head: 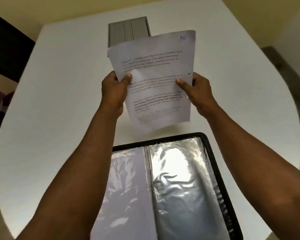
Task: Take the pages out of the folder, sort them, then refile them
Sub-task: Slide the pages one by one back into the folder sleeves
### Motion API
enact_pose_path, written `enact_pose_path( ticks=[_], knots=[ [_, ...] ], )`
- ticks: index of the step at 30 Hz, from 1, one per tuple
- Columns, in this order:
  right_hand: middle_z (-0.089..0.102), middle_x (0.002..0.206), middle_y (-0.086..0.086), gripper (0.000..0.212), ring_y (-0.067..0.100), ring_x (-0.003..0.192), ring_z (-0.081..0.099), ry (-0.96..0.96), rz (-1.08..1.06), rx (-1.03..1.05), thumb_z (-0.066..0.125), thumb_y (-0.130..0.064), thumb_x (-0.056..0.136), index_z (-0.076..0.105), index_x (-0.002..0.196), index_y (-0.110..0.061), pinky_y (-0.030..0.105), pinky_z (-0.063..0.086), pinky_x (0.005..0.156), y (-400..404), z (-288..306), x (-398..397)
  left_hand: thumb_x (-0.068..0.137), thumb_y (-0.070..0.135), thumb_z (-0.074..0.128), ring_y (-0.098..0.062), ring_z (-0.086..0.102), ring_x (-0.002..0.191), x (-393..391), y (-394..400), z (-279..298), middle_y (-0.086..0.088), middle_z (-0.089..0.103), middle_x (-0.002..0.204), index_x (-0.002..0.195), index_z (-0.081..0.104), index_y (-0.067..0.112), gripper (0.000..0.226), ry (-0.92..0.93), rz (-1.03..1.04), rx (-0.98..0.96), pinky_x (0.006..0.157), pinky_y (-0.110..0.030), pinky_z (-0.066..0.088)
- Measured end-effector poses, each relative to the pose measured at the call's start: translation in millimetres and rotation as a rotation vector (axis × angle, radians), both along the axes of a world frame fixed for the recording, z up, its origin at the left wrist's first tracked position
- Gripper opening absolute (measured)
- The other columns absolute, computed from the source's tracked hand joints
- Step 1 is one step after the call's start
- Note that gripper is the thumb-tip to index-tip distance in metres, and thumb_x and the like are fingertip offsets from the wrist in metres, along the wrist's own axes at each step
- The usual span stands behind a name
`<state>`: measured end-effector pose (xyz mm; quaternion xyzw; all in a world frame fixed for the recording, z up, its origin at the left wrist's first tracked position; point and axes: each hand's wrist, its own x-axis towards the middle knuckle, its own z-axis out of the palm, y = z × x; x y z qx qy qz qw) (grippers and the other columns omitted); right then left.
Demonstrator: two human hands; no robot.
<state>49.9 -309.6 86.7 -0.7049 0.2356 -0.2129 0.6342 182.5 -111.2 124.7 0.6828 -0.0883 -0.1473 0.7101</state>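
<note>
I hold a small stack of printed white pages (154, 66) upright above the table. A handwritten "10" shows in the top right corner of the front page. My left hand (113, 89) pinches the stack's left edge, thumb on the front. My right hand (196, 89) pinches the right edge the same way. Below, the black display folder (213, 149) lies open near me. Its clear plastic sleeves (180, 187) are shiny and wrinkled; the right one looks dark inside, the left one pale.
A grey box-like holder (126, 32) stands on the white table (59, 101) behind the pages. The table's rounded edges curve at left and right. Dark furniture stands off to the left.
</note>
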Motion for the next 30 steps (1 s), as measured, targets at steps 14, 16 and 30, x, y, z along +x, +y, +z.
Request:
enact_pose_path(
  ticks=[14, 16, 30],
  knots=[
    [0.072, 0.101, 0.005, 0.025, 0.018, 0.088, 0.068, 0.239, -0.262, -0.015, 0.072, -0.025, 0.087, 0.070, 0.109, -0.012, 0.031, 0.056, 0.081, -31.3, -47.9, -132.7, 0.090, 0.021, 0.059, -0.023, 0.063, 0.099, -101.4, 10.0, -118.1, -0.005, 0.067, 0.107, 0.112, 0.063, 0.014, 0.024, -0.016, 0.083, 0.598, 0.087, -0.027, 0.048],
    [0.071, 0.103, 0.007, 0.029, 0.020, 0.089, 0.067, 0.262, -0.311, 0.015, 0.072, -0.025, 0.087, 0.069, 0.111, -0.010, 0.031, 0.054, 0.080, -43.0, -56.3, -146.8, 0.090, 0.017, 0.057, -0.025, 0.063, 0.101, -120.2, 16.2, -147.2, -0.007, 0.069, 0.109, 0.112, 0.067, 0.012, 0.024, -0.126, -0.057, 0.767, 0.084, -0.024, 0.044],
    [0.072, 0.104, 0.005, 0.025, 0.022, 0.092, 0.068, 0.350, -0.377, 0.105, 0.072, -0.027, 0.087, 0.070, 0.109, -0.016, 0.038, 0.055, 0.084, -81.6, -99.3, -145.4, 0.070, 0.026, 0.082, -0.028, 0.063, 0.081, -138.5, -4.6, -203.4, -0.006, 0.066, 0.093, 0.104, 0.069, 0.013, 0.038, -0.710, -0.554, 1.222, 0.071, -0.036, 0.049]
  ],
)
